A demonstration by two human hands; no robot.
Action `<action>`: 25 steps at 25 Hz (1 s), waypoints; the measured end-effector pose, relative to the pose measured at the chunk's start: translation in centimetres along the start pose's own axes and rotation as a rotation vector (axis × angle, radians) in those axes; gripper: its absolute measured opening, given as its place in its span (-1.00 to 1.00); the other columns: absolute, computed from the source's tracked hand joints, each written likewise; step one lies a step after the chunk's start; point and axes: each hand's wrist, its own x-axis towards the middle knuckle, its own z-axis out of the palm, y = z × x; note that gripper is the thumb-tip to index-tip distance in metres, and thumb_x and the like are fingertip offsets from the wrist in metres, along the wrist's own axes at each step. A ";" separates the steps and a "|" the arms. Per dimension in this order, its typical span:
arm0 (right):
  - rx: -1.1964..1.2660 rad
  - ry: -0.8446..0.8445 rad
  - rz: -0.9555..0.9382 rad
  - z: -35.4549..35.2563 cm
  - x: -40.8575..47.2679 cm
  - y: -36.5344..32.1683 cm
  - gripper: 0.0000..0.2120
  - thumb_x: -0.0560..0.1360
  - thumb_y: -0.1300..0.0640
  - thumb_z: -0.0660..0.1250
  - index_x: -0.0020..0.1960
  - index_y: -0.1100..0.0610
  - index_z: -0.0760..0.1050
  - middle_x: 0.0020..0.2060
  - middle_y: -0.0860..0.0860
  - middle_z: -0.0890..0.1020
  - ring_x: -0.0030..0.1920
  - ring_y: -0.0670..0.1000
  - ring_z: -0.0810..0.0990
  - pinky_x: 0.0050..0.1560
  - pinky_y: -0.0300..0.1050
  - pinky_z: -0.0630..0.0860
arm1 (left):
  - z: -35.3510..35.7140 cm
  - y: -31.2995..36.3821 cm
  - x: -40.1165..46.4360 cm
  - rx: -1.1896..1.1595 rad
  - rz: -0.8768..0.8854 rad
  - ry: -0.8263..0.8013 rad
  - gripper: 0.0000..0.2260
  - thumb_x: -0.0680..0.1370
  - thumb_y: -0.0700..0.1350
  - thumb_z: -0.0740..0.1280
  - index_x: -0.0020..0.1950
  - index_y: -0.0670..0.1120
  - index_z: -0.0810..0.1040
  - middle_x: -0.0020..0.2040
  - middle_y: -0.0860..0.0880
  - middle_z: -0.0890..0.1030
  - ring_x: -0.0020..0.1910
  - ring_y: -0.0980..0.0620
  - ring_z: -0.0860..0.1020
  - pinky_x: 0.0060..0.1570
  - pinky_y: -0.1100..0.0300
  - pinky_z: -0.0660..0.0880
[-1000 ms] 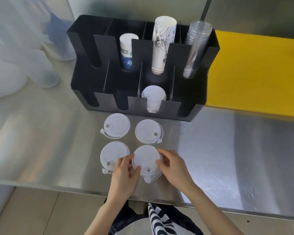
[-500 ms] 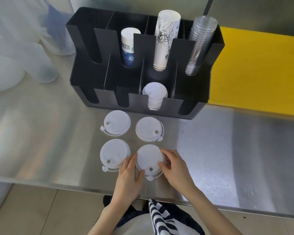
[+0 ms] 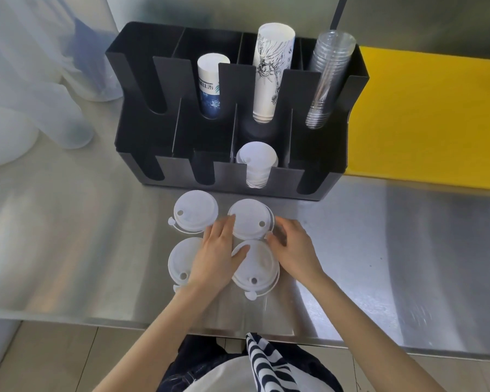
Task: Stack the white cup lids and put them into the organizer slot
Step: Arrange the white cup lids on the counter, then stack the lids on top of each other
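I see four white lids in a square on the steel bench [image 3: 68,250], just below the black organizer [image 3: 142,142] at centre frame. My left hand [image 3: 217,257] and right hand [image 3: 293,250] bracket the upper-right lid [image 3: 249,219], which lies flat, straight ahead of both sets of fingers, each hand about equally near. Both hands are palm down, fingers spread and loose; neither grip is closed on anything, the fingertips only touching or nearly touching the lid's rim. The left palm lies across the gap between the lower-left lid [image 3: 181,260] and the lower-right lid [image 3: 259,268]. The upper-left lid [image 3: 195,210] sits untouched. A stack of lids [image 3: 256,162] already fills one front slot.
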 end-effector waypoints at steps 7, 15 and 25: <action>-0.117 -0.035 0.049 1.1 3.9 -0.5 -0.62 0.52 0.10 0.17 0.31 0.16 0.34 0.31 0.14 0.40 0.28 0.19 0.32 0.34 0.03 0.28 | 0.2 0.3 5.4 0.269 0.011 -0.207 -0.26 0.43 0.13 0.29 0.43 -0.16 0.02 0.47 -0.16 0.18 0.41 -0.16 0.17 0.35 0.00 0.17; 0.021 0.033 0.022 0.3 4.3 -0.8 -0.71 0.52 0.10 0.21 0.23 0.11 0.43 0.21 0.08 0.53 0.14 0.07 0.51 0.18 -0.11 0.41 | -1.1 0.5 5.9 0.317 0.112 -0.129 -0.33 0.42 0.09 0.32 0.41 -0.13 0.11 0.44 -0.11 0.25 0.39 -0.13 0.21 0.35 -0.01 0.19; 0.603 0.001 0.157 -3.2 2.0 -1.9 -0.87 0.46 0.10 0.31 0.01 0.04 0.49 -0.20 -0.15 0.57 -0.23 -0.14 0.58 -0.46 -0.43 0.49 | -4.2 1.2 3.1 -0.212 0.122 -0.147 -0.40 0.42 -0.08 0.38 0.39 -0.01 0.20 0.36 -0.03 0.34 0.27 0.00 0.35 0.26 0.12 0.34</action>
